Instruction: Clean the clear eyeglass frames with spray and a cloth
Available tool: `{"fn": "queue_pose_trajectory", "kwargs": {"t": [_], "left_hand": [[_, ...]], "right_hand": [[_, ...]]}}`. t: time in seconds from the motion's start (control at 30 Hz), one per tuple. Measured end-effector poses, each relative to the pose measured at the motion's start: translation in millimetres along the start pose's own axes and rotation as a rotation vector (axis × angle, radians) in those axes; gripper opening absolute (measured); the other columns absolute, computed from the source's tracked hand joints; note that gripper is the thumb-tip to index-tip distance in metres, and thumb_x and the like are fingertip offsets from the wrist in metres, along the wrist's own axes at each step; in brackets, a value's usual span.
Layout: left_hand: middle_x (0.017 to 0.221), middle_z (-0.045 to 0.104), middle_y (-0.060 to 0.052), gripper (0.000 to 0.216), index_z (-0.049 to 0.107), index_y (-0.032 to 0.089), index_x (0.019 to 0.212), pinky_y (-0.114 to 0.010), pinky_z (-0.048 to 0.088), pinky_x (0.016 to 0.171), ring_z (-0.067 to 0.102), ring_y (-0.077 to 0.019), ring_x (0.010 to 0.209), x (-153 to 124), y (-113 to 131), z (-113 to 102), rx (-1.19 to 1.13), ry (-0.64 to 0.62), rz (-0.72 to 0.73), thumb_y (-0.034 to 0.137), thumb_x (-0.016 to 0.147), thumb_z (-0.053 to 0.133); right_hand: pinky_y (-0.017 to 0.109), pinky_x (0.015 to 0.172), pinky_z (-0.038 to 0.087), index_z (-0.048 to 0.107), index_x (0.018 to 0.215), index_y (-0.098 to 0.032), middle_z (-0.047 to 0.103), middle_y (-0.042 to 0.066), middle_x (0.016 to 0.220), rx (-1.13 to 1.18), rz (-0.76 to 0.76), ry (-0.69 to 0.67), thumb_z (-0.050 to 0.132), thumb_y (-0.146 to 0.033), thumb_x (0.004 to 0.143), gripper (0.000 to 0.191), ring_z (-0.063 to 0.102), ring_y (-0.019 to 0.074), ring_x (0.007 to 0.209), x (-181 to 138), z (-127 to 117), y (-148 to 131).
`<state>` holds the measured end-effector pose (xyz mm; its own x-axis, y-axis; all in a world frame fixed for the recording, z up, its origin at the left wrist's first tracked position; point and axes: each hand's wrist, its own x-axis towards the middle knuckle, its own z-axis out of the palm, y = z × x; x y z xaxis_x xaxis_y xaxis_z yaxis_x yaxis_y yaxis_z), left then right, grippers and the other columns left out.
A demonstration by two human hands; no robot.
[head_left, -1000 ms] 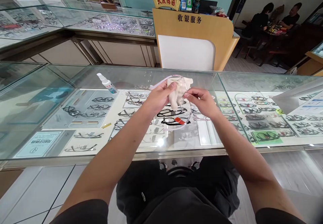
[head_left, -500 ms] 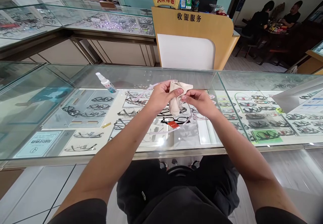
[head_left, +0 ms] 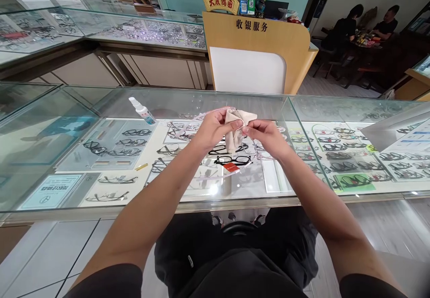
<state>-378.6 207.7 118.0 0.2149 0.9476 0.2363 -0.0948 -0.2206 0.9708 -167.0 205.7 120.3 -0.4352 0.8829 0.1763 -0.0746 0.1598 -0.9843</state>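
Observation:
Above the glass counter, my left hand (head_left: 215, 130) pinches a cream cleaning cloth (head_left: 232, 140), thumb in front. The folded cloth hangs down between my hands. My right hand (head_left: 265, 136) is closed at the cloth's right edge, thumb and fingertips pinching what looks like a pair of pale, clear-framed glasses. Most of these glasses is hidden by the cloth and fingers; thin pale pinkish parts show beside my hands. A white spray bottle (head_left: 144, 111) with a blue label stands on the counter to the left of my left hand.
Under the glass top (head_left: 188, 92) lie rows of glasses, including a black pair (head_left: 233, 160) with a red tag (head_left: 231, 167). White sheets (head_left: 408, 136) stand at the right. Beyond is a wooden cashier desk (head_left: 255, 36). Two people sit at a table in the back right.
My hands stay almost in place at the cloth, with only a slight shift of the fingers and of the pale strip beneath them. The view has tilted a little.

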Motion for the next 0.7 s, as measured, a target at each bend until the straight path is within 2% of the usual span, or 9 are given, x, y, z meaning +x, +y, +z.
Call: {"fn": "queue_pose_trajectory", "kwargs": {"t": [0.1, 0.2, 0.37, 0.53, 0.7], "left_hand": [[0.074, 0.067, -0.001, 0.055, 0.069, 0.019, 0.082, -0.028, 0.047, 0.059, 0.059, -0.0147, 0.064, -1.8, 1.0, 6.6, 0.135, 0.108, 0.118, 0.070, 0.081, 0.091], [0.069, 0.062, -0.001, 0.066, 0.064, 0.020, 0.074, -0.030, 0.043, 0.060, 0.054, -0.0148, 0.065, -2.3, 1.3, 9.3, 0.284, 0.219, 0.228, 0.082, 0.092, 0.074], [0.073, 0.066, -0.004, 0.072, 0.064, 0.021, 0.076, -0.033, 0.047, 0.065, 0.057, -0.0172, 0.068, 0.0, -1.7, 5.8, 0.373, 0.263, 0.247, 0.091, 0.093, 0.062], [0.084, 0.073, -0.005, 0.069, 0.072, 0.021, 0.092, -0.032, 0.052, 0.070, 0.064, -0.0188, 0.076, 3.1, 2.4, -0.8, 0.359, 0.299, 0.253, 0.090, 0.093, 0.064], [0.089, 0.075, -0.006, 0.057, 0.073, 0.022, 0.094, -0.030, 0.051, 0.065, 0.066, -0.0183, 0.075, -4.7, 31.6, -15.4, 0.386, 0.369, 0.246, 0.078, 0.097, 0.070]], "right_hand": [[0.035, 0.077, 0.045, 0.077, 0.073, -0.024, 0.068, 0.000, 0.078, 0.011, 0.020, 0.023, 0.095, -0.071, 0.075, 0.051, 0.054, 0.0170, 0.078, -1.3, 5.8, 4.2], [0.035, 0.079, 0.048, 0.082, 0.080, -0.025, 0.074, 0.002, 0.083, 0.030, 0.038, 0.035, 0.095, -0.070, 0.075, 0.047, 0.058, 0.0179, 0.080, -1.6, 7.3, 6.9], [0.035, 0.076, 0.044, 0.085, 0.083, -0.027, 0.071, 0.000, 0.081, 0.106, 0.033, 0.030, 0.096, -0.066, 0.076, 0.041, 0.050, 0.0159, 0.074, -1.6, 5.2, 4.4], [0.034, 0.072, 0.039, 0.081, 0.075, -0.026, 0.065, 0.000, 0.080, 0.169, 0.029, 0.029, 0.097, -0.067, 0.075, 0.044, 0.045, 0.0147, 0.071, -2.2, -1.0, -2.7], [0.034, 0.072, 0.045, 0.079, 0.081, -0.028, 0.068, 0.000, 0.087, 0.279, -0.030, 0.121, 0.098, -0.064, 0.076, 0.041, 0.050, 0.0150, 0.073, 1.0, -16.8, -6.5]]}}
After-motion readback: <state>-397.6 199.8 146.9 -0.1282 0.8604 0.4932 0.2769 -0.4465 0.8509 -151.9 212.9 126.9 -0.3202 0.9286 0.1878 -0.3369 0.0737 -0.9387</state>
